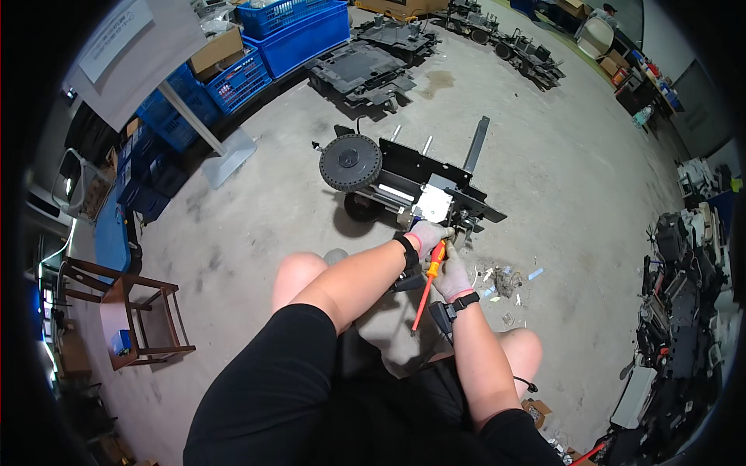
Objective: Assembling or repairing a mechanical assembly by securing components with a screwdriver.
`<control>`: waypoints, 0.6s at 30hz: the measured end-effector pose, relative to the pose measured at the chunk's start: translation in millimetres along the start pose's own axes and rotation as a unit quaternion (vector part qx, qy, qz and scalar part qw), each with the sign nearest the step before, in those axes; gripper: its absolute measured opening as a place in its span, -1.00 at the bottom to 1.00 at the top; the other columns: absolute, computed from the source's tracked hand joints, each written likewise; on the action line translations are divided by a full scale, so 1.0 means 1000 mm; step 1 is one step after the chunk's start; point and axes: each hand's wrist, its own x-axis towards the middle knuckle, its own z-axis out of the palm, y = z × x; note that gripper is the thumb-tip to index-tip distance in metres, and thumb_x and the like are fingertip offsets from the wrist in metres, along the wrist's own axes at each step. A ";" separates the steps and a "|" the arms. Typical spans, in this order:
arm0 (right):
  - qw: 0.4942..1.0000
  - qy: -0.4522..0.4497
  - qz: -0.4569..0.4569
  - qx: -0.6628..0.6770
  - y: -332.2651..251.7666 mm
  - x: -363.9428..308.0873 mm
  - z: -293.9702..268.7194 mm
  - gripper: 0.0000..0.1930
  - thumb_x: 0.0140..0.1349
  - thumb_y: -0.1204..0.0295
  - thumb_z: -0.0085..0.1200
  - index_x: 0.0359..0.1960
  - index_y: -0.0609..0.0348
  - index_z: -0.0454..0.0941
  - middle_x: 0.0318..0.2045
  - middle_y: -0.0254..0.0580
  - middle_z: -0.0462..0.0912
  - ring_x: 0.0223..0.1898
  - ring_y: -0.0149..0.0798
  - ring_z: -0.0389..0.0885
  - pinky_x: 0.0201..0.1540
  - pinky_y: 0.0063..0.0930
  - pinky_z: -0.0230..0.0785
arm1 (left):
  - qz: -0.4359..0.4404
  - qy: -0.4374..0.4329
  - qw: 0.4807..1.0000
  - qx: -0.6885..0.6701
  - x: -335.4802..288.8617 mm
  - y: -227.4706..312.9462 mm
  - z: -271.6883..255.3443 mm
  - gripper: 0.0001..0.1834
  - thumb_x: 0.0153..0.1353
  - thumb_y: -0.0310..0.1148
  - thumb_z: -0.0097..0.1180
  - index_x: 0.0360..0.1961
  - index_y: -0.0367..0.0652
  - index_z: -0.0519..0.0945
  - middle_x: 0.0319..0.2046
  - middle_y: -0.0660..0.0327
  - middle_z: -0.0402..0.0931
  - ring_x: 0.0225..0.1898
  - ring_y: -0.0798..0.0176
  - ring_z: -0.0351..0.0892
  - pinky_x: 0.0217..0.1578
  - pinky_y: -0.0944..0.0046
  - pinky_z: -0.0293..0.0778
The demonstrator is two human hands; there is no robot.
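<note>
The orange-handled screwdriver (430,281) slants from upper right to lower left, handle up near the black wheeled frame (420,180), shaft tip down toward my knees. My right hand (451,276) grips its handle; my gloved left hand (427,235), fingers curled, rests on the frame, above the concrete floor (256,210).

We see a grey concrete floor (256,210), stained and scuffed. On it, just ahead of us, sits a black wheeled metal frame (420,182) with one round black wheel (350,161) turned up. Beside it lies a small heap of dust and paper scraps (509,278). Farther off rest black moulded chassis parts (365,71), with more of them in a row (505,43) behind. Blue plastic crates (299,31) stand at the upper left, near a white signboard base (229,159). A wooden stool (144,314) stands at the left.
</note>
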 end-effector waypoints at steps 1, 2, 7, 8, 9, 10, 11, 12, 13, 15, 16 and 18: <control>1.000 0.003 0.001 -0.001 0.001 -0.001 -0.002 -0.76 0.41 0.15 -0.08 -0.16 0.02 0.46 -0.38 -0.25 0.57 -0.44 -0.16 0.56 -0.38 -0.26 0.45 | -0.027 -0.012 0.999 -0.046 0.002 -0.002 0.000 -0.66 0.26 -0.12 0.25 -0.33 -0.25 0.68 -0.44 0.15 0.61 -0.42 0.21 0.56 -0.35 0.15 0.48; 0.996 0.027 -0.039 -0.077 0.002 -0.002 -0.004 -0.71 0.37 0.15 -0.01 -0.13 0.10 0.46 -0.39 -0.18 0.58 -0.44 -0.13 0.56 -0.39 -0.20 0.44 | -0.055 -0.026 0.994 -0.091 0.004 -0.005 0.000 -0.63 0.24 -0.09 0.27 -0.30 -0.24 0.69 -0.40 0.12 0.61 -0.36 0.15 0.58 -0.28 0.09 0.50; 0.555 0.267 -0.430 -0.660 0.020 -0.003 0.021 -0.44 0.12 0.10 0.30 -0.15 0.45 0.49 -0.39 0.23 0.64 -0.40 0.13 0.65 -0.34 -0.03 0.44 | 0.018 0.002 0.994 0.107 0.032 -0.043 -0.031 -0.60 0.27 0.00 0.19 -0.21 -0.16 0.73 -0.37 0.12 0.65 -0.40 0.19 0.55 -0.30 0.16 0.48; 0.552 0.277 -0.426 -0.661 0.013 -0.003 0.013 -0.44 0.12 0.10 0.30 -0.15 0.45 0.49 -0.39 0.23 0.64 -0.40 0.13 0.65 -0.34 -0.03 0.44 | 0.023 -0.007 0.992 0.122 0.027 -0.035 -0.021 -0.59 0.29 -0.01 0.16 -0.18 -0.15 0.73 -0.36 0.12 0.67 -0.40 0.19 0.56 -0.32 0.17 0.47; 0.600 0.286 -0.346 -0.663 0.003 -0.002 0.007 -0.45 0.12 0.11 0.31 -0.15 0.44 0.50 -0.38 0.21 0.64 -0.39 0.07 0.66 -0.35 -0.05 0.44 | 0.027 -0.016 0.990 0.136 0.021 -0.026 -0.011 -0.59 0.30 -0.02 0.13 -0.14 -0.15 0.73 -0.35 0.13 0.69 -0.40 0.20 0.56 -0.33 0.17 0.47; 0.644 0.287 -0.265 -0.657 -0.006 -0.003 0.002 -0.47 0.12 0.13 0.31 -0.15 0.43 0.51 -0.37 0.19 0.65 -0.37 0.00 0.67 -0.37 -0.08 0.44 | 0.028 -0.020 0.990 0.137 0.017 -0.019 -0.008 -0.59 0.30 -0.02 0.13 -0.14 -0.15 0.73 -0.35 0.13 0.69 -0.40 0.20 0.56 -0.33 0.17 0.47; 0.720 0.251 -0.249 -0.597 -0.010 0.002 -0.008 -0.56 0.25 0.13 0.19 -0.14 0.34 0.54 -0.34 0.03 0.66 -0.37 -0.16 0.65 -0.39 -0.22 0.44 | 0.020 -0.028 0.992 0.121 0.012 -0.012 -0.004 -0.61 0.31 -0.05 0.12 -0.13 -0.15 0.73 -0.33 0.13 0.69 -0.39 0.20 0.57 -0.31 0.17 0.47; 0.719 0.257 -0.249 -0.595 -0.012 0.002 -0.016 -0.56 0.25 0.13 0.19 -0.14 0.34 0.54 -0.34 0.03 0.66 -0.37 -0.16 0.65 -0.39 -0.22 0.44 | 0.013 -0.038 0.994 0.105 0.010 -0.007 0.001 -0.62 0.32 -0.07 0.11 -0.12 -0.15 0.72 -0.32 0.13 0.69 -0.37 0.20 0.57 -0.30 0.16 0.47; 0.845 0.179 -0.218 -0.454 -0.004 0.001 -0.001 -0.62 0.32 0.14 0.11 -0.15 0.29 0.54 -0.34 -0.06 0.66 -0.37 -0.22 0.64 -0.41 -0.28 0.44 | 0.050 -0.013 0.994 0.092 0.014 -0.019 -0.011 -0.64 0.34 -0.10 0.10 -0.11 -0.15 0.72 -0.30 0.14 0.70 -0.34 0.22 0.57 -0.26 0.20 0.46; 0.949 0.110 -0.161 -0.246 0.000 -0.010 0.013 -0.66 0.46 0.12 -0.09 -0.21 0.15 0.54 -0.36 -0.24 0.64 -0.39 -0.29 0.62 -0.43 -0.36 0.45 | 0.039 -0.010 0.996 0.078 0.014 -0.024 -0.015 -0.64 0.34 -0.12 0.09 -0.11 -0.17 0.72 -0.29 0.14 0.70 -0.32 0.22 0.58 -0.25 0.21 0.46; 0.950 0.111 -0.161 -0.245 0.000 -0.011 0.013 -0.66 0.46 0.12 -0.09 -0.21 0.15 0.54 -0.36 -0.24 0.64 -0.39 -0.29 0.62 -0.43 -0.36 0.45 | 0.030 -0.014 0.997 0.065 0.014 -0.023 -0.014 -0.64 0.35 -0.13 0.08 -0.11 -0.18 0.72 -0.29 0.15 0.70 -0.31 0.23 0.58 -0.23 0.21 0.47; 0.960 0.108 -0.164 -0.200 0.000 -0.013 0.016 -0.72 0.44 0.17 -0.02 -0.23 0.13 0.52 -0.39 -0.29 0.60 -0.43 -0.33 0.58 -0.45 -0.37 0.45 | 0.006 -0.016 0.999 0.051 0.013 -0.021 -0.014 -0.64 0.37 -0.12 0.07 -0.12 -0.19 0.72 -0.27 0.18 0.67 -0.27 0.30 0.54 -0.16 0.27 0.44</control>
